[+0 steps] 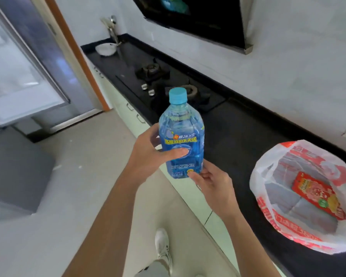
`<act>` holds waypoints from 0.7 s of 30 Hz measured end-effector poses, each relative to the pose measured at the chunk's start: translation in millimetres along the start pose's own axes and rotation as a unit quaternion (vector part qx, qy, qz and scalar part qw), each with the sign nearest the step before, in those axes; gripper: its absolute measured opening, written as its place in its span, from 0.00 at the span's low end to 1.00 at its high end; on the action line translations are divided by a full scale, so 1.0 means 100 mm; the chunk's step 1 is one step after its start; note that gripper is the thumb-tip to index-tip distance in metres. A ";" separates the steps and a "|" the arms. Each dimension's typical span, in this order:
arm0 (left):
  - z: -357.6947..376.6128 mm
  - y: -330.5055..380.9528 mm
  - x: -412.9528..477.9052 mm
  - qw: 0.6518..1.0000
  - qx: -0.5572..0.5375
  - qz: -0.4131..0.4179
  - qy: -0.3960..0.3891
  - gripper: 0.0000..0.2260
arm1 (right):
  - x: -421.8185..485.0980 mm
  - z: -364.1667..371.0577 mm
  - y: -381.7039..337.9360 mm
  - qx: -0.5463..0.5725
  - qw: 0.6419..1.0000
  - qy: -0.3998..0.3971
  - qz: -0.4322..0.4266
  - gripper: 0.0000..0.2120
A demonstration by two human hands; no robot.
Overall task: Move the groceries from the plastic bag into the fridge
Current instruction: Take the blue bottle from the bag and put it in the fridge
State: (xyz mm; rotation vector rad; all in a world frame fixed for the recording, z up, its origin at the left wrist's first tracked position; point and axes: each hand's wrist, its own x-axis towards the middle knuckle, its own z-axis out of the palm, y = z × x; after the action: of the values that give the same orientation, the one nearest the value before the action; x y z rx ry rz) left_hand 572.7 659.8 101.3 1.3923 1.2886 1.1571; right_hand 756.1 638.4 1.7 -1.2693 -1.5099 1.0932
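Over the floor, near the counter edge: both hands hold one bottle (pixel 181 134) upright.
Bottle: blue, clear plastic, light blue cap, blue label with yellow print; it is in mid-air, left of the bag and well apart from the fridge.
Left hand (pixel 148 152): wrapped round the bottle's middle, thumb across the label.
Right hand (pixel 212 184): fingertips pinch the bottle's lower right corner, palm loosely cupped below it.
Bag (pixel 268 168): white plastic with red print, standing open on the counter (pixel 238 136) at near right.
Box (pixel 318 194): red, flat, lying inside the bag on its bottom.
Fridge (pixel 22 80): far left, door seemingly open, though the view there is blurred.
Hob (pixel 168 86): black, set in the counter beyond the bottle.
Bowl (pixel 105 48): white, at the counter's far end.
Shoe (pixel 163 248): white, on the floor below the arms.
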 end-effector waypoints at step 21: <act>-3.10 -0.67 -0.80 0.952 0.015 -0.049 0.302 0.25 | 0.83 3.23 -0.65 0.025 0.949 -0.302 -0.087 0.14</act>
State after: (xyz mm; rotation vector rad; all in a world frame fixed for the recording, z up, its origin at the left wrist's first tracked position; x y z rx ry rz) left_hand 254.0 588.4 83.1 1.0045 1.7784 1.5664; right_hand 419.9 683.7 -9.6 -0.7724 -1.9797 1.4703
